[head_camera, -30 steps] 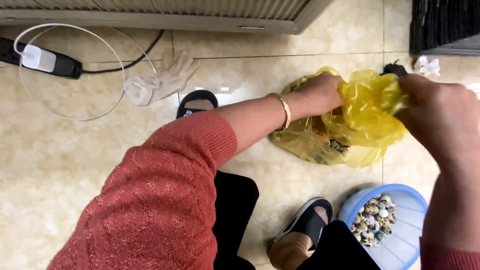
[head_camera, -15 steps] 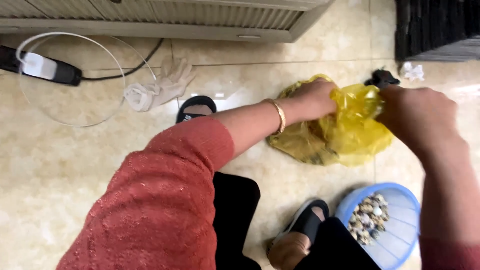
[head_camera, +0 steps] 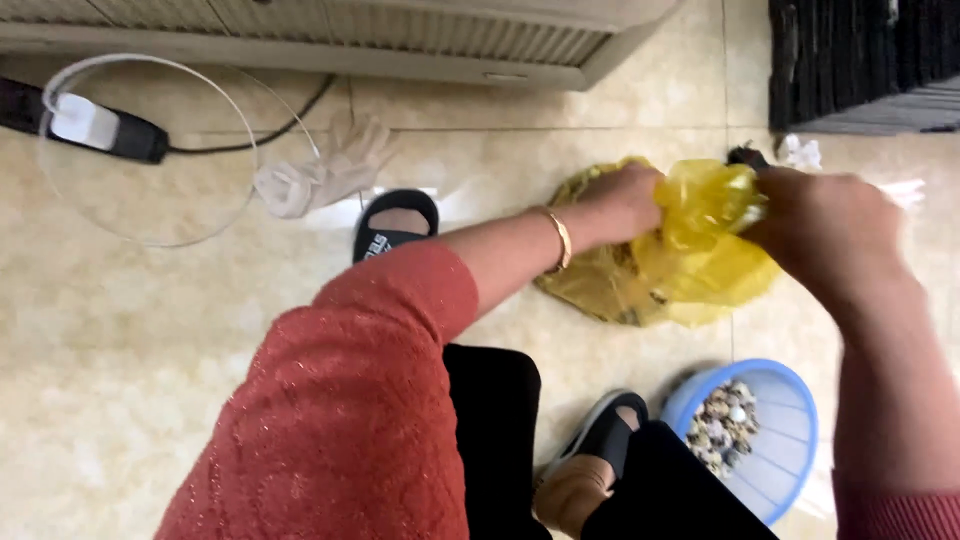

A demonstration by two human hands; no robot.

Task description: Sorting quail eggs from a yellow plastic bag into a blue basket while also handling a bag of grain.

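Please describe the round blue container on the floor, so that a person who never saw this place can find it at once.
Start from the yellow plastic bag that both hands grip on the beige tiled floor. Nearer to the person, beside the right foot's black slipper, stands the blue basket. It is the only blue thing, round with ribbed walls, and holds a small heap of speckled shells or pebbles.

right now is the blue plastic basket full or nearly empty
Nearly empty: the round blue plastic basket holds only a small heap of speckled shells on one side, and most of its ribbed bottom is bare.
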